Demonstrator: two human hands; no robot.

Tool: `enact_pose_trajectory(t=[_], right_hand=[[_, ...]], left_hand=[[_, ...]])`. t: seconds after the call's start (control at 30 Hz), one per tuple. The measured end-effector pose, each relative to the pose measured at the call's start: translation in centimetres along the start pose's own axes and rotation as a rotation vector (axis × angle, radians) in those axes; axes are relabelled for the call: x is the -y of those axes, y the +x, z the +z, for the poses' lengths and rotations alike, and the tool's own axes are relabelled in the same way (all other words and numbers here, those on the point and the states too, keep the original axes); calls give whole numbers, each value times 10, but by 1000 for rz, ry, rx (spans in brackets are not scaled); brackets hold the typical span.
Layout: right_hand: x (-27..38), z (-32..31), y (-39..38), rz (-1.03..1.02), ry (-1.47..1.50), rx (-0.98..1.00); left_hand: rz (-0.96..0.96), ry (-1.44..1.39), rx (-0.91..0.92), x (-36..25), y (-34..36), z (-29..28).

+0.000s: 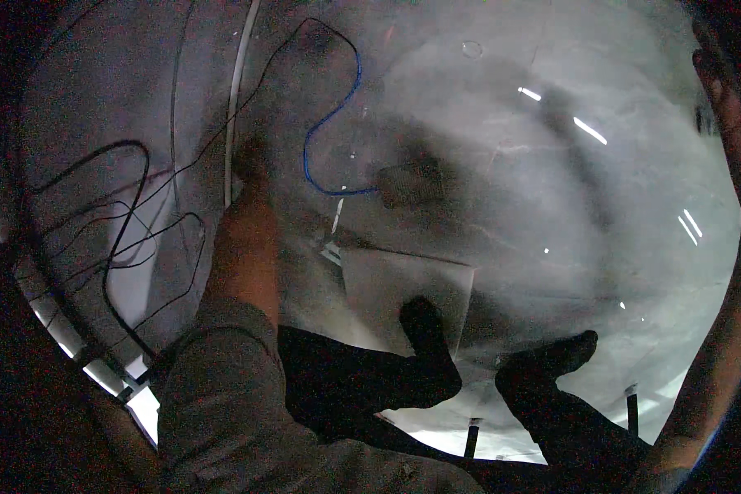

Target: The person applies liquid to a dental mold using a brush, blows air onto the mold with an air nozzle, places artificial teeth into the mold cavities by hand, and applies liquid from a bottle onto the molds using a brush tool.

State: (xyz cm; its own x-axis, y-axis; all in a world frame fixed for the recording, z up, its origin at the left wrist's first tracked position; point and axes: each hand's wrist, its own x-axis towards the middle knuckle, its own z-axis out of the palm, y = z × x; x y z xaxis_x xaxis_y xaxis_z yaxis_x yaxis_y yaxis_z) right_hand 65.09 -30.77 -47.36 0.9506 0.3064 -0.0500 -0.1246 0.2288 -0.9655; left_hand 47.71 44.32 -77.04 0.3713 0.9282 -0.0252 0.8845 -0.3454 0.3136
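My left hand (pixel 251 160) reaches down in shadow beside a pale vertical cable (pixel 235 99); its fingers are too dark to tell whether they grip it. To its right, a blue cable (pixel 307 148) runs into a small dark ridged box (pixel 412 183) on the glossy floor. My right hand (pixel 712 86) is raised at the far right rim, partly cut off, and what it touches is hidden.
Black wires (pixel 128 144) loop over the left side. A square pale panel (pixel 391 280) lies under one dark-socked foot (pixel 424 321), with the other foot (pixel 572 350) to its right. Short black legs (pixel 631 412) stand near the lower edge.
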Motion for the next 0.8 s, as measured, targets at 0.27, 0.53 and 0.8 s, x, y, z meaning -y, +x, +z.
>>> enact_pose_trajectory(t=[0.27,0.53,0.8], right_hand=[[9,10,-1,113,46,-26],[34,-9,27,302,210,57],[114,-35,7,263,456,272]], left_hand=[[92,168,52,-2,7,16],[239,413,89,-1,-23,19],[499,587,150,-27,-137,42]])
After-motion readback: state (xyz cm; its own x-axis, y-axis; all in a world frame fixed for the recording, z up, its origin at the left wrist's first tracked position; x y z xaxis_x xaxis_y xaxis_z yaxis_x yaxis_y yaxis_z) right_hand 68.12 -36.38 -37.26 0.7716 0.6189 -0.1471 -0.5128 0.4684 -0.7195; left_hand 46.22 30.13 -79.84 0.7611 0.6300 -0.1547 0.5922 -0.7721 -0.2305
